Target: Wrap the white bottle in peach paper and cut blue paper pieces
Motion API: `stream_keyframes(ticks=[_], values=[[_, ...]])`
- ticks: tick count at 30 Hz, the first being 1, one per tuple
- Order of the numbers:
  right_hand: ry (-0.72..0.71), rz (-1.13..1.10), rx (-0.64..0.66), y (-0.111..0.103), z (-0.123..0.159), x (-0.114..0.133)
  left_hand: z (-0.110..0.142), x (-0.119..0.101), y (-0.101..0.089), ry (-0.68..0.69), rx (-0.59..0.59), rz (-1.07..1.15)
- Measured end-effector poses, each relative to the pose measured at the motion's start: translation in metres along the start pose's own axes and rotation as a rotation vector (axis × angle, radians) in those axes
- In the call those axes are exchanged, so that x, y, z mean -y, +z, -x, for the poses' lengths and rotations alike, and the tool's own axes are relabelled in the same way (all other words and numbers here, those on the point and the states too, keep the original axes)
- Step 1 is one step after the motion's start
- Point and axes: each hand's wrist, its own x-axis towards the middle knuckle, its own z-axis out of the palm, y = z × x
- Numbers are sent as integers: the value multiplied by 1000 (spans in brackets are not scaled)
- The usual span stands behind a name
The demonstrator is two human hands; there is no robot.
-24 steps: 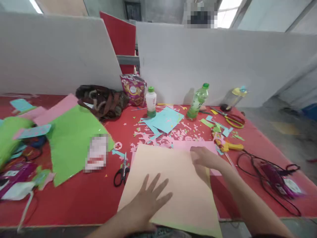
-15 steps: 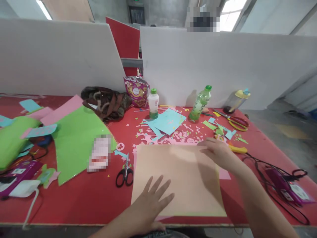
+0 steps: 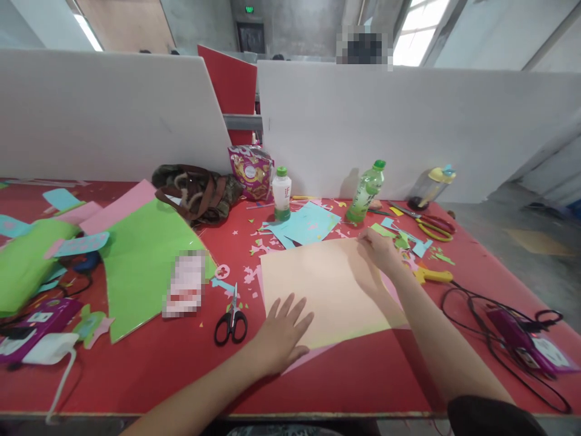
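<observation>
A large pale peach sheet of paper [image 3: 313, 290] lies at an angle on the red table, with pink paper [image 3: 320, 356] showing under its lower edge. My left hand [image 3: 284, 339] rests flat on the sheet's lower left part, fingers spread. At the far edge of the sheet, my right hand [image 3: 379, 248] has its fingers curled together on the paper; the thumb's grip is partly hidden. Black-handled scissors [image 3: 232, 324] lie just left of my left hand. Beyond the sheet are light blue paper pieces [image 3: 313, 223] among small pink scraps.
A green bottle [image 3: 365, 194] and a white bottle [image 3: 282, 197] stand at the back. Large scissors [image 3: 436, 227], a yellow-handled tool [image 3: 433, 275] and a purple power strip [image 3: 521, 342] with cables lie to the right. Green sheets [image 3: 149, 266] cover the left.
The peach sheet has moved away from me and turned, its right side now farther back. My right hand has moved back with its edge; my left hand has shifted slightly up and left.
</observation>
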Motion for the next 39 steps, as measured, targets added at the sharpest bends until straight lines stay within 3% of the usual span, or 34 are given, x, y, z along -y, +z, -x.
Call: stream_keyframes(ticks=[5,11,20,26,29,31,36,39], values=[[-72,-19,-80,16,1,-7,-2,3,7,17,-58,-40],[-143,-17,-115,18,0,-11,-4,0,14,21,-108,-108],[-64,9,-86,21,7,-17,0,-11,13,100,-165,-161],[-19,-19,66,-8,17,1,9,-9,-13,-70,-128,25],[86,-89,306,-32,20,15,10,-2,-23,-137,-167,66],[150,-105,368,-46,22,21,10,2,-28,-159,-201,92],[246,-107,291,-67,30,12,8,12,-42,-189,-206,-20],[362,-161,203,-72,37,0,9,22,-48,-78,-331,-122]])
